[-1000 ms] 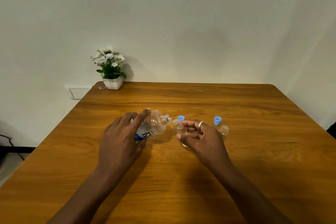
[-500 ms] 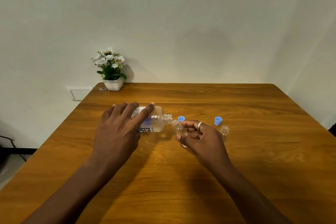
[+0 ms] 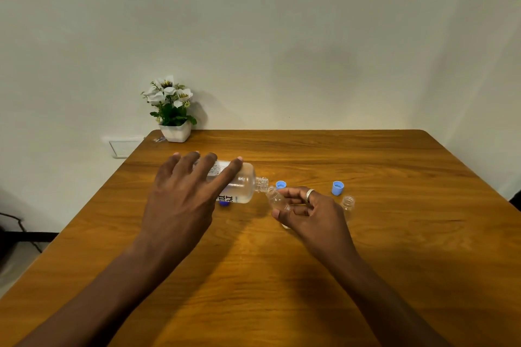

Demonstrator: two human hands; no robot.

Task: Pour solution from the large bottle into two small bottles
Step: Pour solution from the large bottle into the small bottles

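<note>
The left hand (image 3: 180,200) grips the large bottle (image 3: 242,186), tipped level, its mouth at that of a tilted small bottle (image 3: 276,200) pinched in the right hand (image 3: 313,214).

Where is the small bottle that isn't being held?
In the head view, the free bottle stands uncapped on the table, just right of the right hand, with a blue cap just behind it.
</note>
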